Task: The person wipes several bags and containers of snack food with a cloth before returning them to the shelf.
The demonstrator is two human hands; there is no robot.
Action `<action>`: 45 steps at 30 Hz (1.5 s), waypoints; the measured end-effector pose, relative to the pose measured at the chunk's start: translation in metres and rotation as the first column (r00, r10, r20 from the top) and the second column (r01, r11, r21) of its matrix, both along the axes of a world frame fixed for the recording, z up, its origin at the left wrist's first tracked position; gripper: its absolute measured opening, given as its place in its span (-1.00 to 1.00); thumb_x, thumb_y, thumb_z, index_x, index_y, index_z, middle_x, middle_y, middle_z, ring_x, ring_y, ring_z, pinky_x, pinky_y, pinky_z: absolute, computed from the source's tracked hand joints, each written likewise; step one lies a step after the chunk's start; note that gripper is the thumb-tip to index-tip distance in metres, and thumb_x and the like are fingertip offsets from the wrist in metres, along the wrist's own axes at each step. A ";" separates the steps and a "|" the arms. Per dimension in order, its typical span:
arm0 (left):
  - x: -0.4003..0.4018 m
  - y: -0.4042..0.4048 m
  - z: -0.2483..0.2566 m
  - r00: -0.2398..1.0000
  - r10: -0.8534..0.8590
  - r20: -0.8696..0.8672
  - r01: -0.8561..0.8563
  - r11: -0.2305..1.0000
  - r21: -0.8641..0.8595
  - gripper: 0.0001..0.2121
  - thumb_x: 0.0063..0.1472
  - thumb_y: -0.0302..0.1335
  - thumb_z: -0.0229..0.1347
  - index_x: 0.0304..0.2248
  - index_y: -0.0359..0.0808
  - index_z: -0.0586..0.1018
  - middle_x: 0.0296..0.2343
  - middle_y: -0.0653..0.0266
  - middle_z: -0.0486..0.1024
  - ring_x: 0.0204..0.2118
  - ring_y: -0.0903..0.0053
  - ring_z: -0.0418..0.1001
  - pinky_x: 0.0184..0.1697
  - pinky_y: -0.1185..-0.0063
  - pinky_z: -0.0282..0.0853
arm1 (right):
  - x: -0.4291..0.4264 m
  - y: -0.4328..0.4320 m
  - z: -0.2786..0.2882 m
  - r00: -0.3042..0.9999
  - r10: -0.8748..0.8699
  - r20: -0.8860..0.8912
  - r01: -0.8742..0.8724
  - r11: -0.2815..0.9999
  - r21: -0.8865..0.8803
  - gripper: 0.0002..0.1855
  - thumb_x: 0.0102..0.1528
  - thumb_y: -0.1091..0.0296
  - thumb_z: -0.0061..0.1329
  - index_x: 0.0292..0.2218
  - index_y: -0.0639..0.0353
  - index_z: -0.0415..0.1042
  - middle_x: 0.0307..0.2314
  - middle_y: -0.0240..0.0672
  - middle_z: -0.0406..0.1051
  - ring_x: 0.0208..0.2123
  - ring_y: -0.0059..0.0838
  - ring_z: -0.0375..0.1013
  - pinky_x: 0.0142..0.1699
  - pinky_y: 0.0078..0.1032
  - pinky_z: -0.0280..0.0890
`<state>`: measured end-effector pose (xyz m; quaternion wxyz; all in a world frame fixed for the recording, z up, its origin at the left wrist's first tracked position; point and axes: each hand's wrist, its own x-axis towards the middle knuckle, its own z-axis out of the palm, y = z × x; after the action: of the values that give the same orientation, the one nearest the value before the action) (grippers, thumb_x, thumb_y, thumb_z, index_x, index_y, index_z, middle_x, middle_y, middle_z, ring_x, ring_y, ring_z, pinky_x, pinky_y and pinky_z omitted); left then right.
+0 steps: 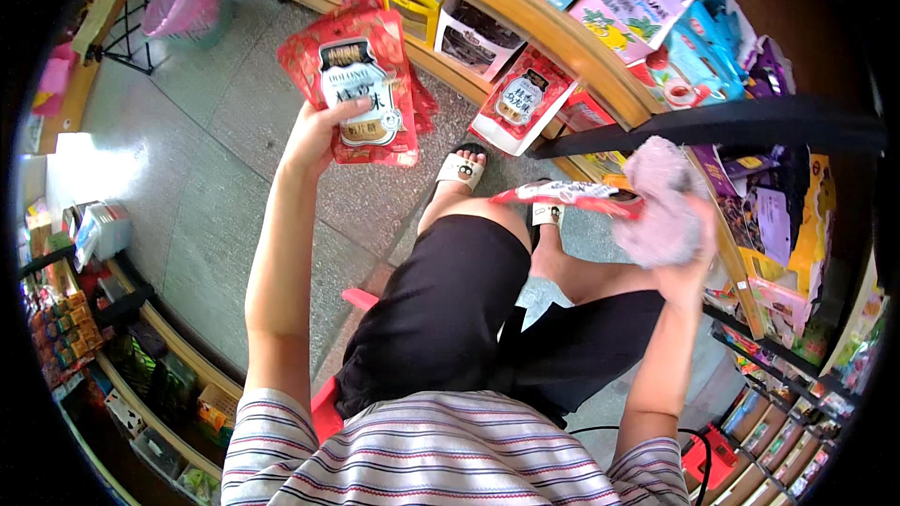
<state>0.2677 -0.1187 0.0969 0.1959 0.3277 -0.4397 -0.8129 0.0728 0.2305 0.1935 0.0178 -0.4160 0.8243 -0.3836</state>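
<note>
My left hand [320,130] grips several red snack pouches [365,84], fanned together, with the thumb across the front one. My right hand [685,260] is blurred and holds a fluffy pinkish-grey cloth [654,204]. A red and white pouch [573,197], seen nearly edge-on, juts out from the cloth to the left; the fingers around it are hidden. Between my hands, a similar red pouch stands in a white-edged display box [520,98] on the low shelf.
Wooden shelving [534,14] with a black metal frame bar [717,126] curves past on the right, stacked with packaged snacks. My knees and slippered feet are below. A pink-lined waste bin [186,0] stands at upper left, and stocked shelves [162,337] run along the lower left.
</note>
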 end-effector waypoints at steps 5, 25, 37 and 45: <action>-0.022 0.042 0.075 0.810 -0.265 -0.523 0.350 0.935 0.067 -0.54 -0.16 -0.51 0.05 -0.19 -0.48 0.32 -0.37 0.13 0.45 -0.34 0.40 0.46 -0.24 0.50 0.38 | 0.007 0.038 0.015 0.961 -0.063 0.270 0.123 0.970 -0.211 -0.46 -0.33 0.55 0.01 -0.20 0.27 0.25 -0.29 -0.19 0.33 -0.24 -0.27 0.32 -0.11 -0.39 0.20; -0.002 0.243 0.124 0.817 -0.566 -0.105 0.472 0.764 -0.440 -0.54 -0.17 -0.64 0.20 -0.20 -0.40 0.35 -0.31 0.27 0.44 -0.23 0.61 0.37 -0.15 0.57 0.28 | 0.024 0.011 -0.056 0.206 0.608 0.767 0.382 0.672 -0.634 -0.49 -0.24 0.45 -0.15 -0.15 0.28 0.21 -0.23 -0.16 0.31 -0.18 -0.18 0.31 -0.09 -0.25 0.23; 0.007 0.206 0.120 0.883 -0.467 0.053 0.428 0.753 -0.499 -0.70 -0.13 -0.65 0.15 -0.32 -0.42 0.41 -0.42 0.26 0.47 -0.38 0.64 0.41 -0.28 0.61 0.34 | -0.006 0.058 -0.069 0.285 0.769 0.573 0.637 0.295 -0.713 -0.47 -0.27 0.50 -0.18 -0.15 0.31 0.22 -0.32 -0.14 0.34 -0.24 -0.24 0.35 -0.11 -0.30 0.27; 0.003 0.208 0.099 0.906 -0.403 -0.132 0.374 0.905 -0.202 -0.63 -0.10 -0.70 0.09 -0.22 -0.39 0.35 -0.32 0.24 0.44 -0.26 0.54 0.40 -0.18 0.56 0.30 | 0.041 0.020 -0.037 0.409 0.318 0.856 0.419 0.767 -0.485 -0.39 -0.30 0.64 -0.03 -0.11 0.30 0.19 -0.30 -0.28 0.35 -0.26 -0.39 0.37 -0.18 -0.42 0.30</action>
<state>0.2712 0.0891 0.1955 0.0940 0.1444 -0.5465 -0.8195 0.1136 0.2504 0.1562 0.3072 -0.0898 0.5065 -0.8007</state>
